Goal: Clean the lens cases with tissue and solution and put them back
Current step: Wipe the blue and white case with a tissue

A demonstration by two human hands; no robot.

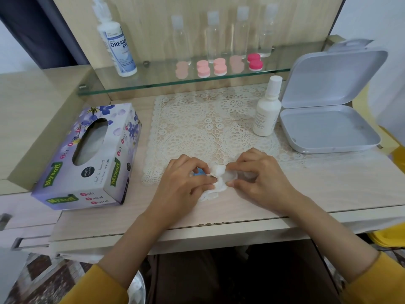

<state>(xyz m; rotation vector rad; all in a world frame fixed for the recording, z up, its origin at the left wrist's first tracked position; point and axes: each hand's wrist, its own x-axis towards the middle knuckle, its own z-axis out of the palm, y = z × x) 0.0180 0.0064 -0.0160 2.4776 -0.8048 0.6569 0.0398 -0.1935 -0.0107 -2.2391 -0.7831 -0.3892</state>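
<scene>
At the near edge of the lace mat (pixel 208 119), the left hand (pixel 184 178) grips a blue lens case (pixel 199 172), half hidden by its fingers, while the right hand (pixel 260 174) pinches the crumpled tissue (pixel 219 182) against it, with the tissue box (pixel 87 156) to the left and the bottle (pixel 266 113) behind.

Matt wood-grain desk (pixel 328 183); glossy glass shelf (pixel 175 85); lace mat (pixel 197 119); cardboard tissue box (pixel 103 178); smooth plastic lidded box (pixel 328 128); crumpled paper tissue (pixel 220 174).

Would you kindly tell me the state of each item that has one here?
White box: lid open.
Small bottle: upright, capped.
Large bottle: upright.
Tissue box: top slot open.
Pink lens cases: caps on.
Blue lens case: gripped in left hand.
Tissue: crumpled, pinched by right hand.
</scene>
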